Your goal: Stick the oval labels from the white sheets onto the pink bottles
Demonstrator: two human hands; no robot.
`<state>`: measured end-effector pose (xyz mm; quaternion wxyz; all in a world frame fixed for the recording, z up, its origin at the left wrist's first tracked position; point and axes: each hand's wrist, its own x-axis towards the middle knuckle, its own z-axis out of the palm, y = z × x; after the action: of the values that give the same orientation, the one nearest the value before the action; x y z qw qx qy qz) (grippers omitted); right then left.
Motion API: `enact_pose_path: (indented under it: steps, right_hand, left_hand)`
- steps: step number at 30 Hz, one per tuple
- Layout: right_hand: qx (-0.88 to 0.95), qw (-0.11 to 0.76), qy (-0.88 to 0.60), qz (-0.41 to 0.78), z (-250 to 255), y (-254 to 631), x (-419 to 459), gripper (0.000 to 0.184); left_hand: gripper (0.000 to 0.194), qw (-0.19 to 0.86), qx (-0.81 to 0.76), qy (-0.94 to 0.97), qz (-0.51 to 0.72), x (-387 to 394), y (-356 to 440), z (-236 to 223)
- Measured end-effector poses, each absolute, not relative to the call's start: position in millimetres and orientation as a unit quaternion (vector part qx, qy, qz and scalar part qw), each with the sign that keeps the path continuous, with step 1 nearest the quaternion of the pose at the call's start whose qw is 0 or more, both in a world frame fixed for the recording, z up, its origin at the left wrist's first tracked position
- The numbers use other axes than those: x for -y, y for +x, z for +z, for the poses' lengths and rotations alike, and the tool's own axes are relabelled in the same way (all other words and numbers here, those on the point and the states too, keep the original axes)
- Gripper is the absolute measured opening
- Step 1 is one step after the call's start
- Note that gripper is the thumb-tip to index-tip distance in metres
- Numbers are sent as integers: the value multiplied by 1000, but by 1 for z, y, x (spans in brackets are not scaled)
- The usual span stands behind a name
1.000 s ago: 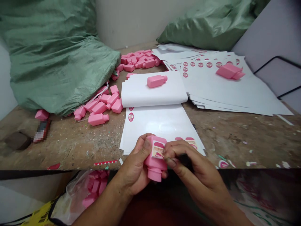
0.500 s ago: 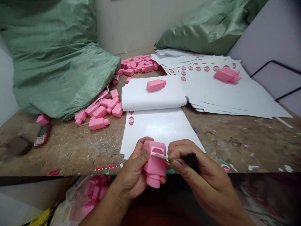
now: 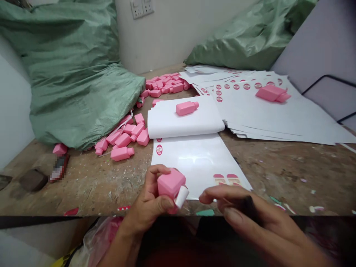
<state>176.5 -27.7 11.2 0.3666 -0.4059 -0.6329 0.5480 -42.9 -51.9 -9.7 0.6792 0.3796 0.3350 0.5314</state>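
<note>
Sitting at the left of the worktop (image 3: 94, 193) is a big green sack (image 3: 78, 85). Small pink bottles (image 3: 122, 153) lie beside it. Next, the left hand (image 3: 147, 202) is wrapped around one pink bottle (image 3: 170, 181), its flat bottom tipped up, near the worktop's front edge. A curled white sticker (image 3: 182, 196) pokes out from its side. Behind it lies a sticker sheet (image 3: 191, 159). The right hand (image 3: 261, 218) is near but not touching, finger and thumb apart, a dark thing (image 3: 249, 209) tucked inside. More sheets (image 3: 289, 124) lie farther right.
</note>
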Motion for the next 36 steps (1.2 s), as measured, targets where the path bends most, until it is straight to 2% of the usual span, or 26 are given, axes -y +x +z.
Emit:
enact_pose_path:
  steps: [3,7,11,15,19,24,36]
  right_hand:
    - [539,349,-455,617,7,166,21,38]
    - [429,324,-423,730,4,145,12,50]
    - [363,307,-366,800,-1,135,13,53]
    - [308,301,-311,847,-9,135,19,45]
    - [316,269,-319,852,-8,139,15,37]
    - [358,243,-334,838,3,140,4,41]
    - [358,265,-369,816,5,139,15,41]
  left_hand:
    - [50,627,-359,484,493,53,-53,-3]
    - [59,581,-409,552,436,52,-54,3]
    - [60,581,-444,527,433,51,-50,1]
    - [59,631,-414,464,465,48,-48,-4]
    - [57,649,-396,446,473,45,-51,-7]
    - [57,628,-412,475,459,43,-55,-6]
    - [54,645,-382,435,499,43,-56,-11]
